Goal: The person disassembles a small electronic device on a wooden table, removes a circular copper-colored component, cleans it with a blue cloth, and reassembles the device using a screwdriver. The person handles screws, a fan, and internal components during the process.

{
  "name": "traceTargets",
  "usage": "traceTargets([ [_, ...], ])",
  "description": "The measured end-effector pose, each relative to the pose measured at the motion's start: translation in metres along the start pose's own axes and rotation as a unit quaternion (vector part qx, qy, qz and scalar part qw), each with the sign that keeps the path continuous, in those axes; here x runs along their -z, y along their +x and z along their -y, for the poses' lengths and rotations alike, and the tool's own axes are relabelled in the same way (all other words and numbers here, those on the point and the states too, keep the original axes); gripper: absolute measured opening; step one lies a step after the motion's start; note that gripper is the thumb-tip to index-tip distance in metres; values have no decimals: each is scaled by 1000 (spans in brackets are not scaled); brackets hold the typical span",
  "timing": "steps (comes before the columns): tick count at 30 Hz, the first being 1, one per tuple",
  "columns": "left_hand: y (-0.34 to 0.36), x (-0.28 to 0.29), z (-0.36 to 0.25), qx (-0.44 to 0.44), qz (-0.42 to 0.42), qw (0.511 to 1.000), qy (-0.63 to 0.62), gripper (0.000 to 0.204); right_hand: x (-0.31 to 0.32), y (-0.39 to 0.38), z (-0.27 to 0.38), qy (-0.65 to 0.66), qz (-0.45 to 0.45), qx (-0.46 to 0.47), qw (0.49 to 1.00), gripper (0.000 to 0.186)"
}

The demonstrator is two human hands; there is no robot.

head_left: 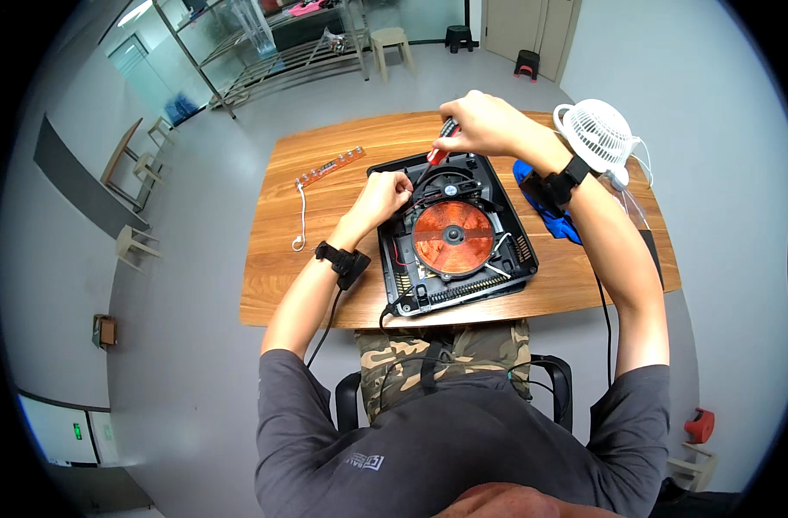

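Note:
An opened induction cooker (519, 259) lies on the wooden table in front of me, its black housing exposing a round copper coil (435, 240) and a fan (450, 183) behind it. My right hand (480, 125) grips a screwdriver (439, 154) with a red and black handle. The tool slants down to the left, and its shaft reaches into the far left part of the housing. Close to that tip, my left hand (383, 197) has its fingers pinched together inside the left rim. Whatever lies between those fingertips is hidden.
An orange strip circuit board (329, 167) with a white cable lies to the left on the table (273, 250). At the right are a white fan (597, 134) and a blue cloth-like item (560, 223). A black power cord (392, 309) leaves the housing's near left corner.

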State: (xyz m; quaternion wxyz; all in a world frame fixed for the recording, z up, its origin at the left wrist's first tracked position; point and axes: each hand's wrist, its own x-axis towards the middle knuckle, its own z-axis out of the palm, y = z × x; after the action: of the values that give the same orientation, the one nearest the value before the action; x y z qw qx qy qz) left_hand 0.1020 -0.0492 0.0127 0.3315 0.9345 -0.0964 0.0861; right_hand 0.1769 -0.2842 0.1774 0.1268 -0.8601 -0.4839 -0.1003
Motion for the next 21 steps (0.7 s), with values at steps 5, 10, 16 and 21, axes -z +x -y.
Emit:
traceTargets([
  [5,2,-13,4,-1,17,1000,4,12,-7,-3,15,21,12,24,999,48],
  [10,-1,-7,-9,3,22,1000,5,12,-2,-5,25,18,58,-8,998,45],
  [16,-1,-6,-10,-12,29,999,19,13,-15,-5,14,32,10,22,999,47],
  [21,0,-9,-8,-10,29,999,28,14,-17,-6,13,37,6,21,999,46],
])
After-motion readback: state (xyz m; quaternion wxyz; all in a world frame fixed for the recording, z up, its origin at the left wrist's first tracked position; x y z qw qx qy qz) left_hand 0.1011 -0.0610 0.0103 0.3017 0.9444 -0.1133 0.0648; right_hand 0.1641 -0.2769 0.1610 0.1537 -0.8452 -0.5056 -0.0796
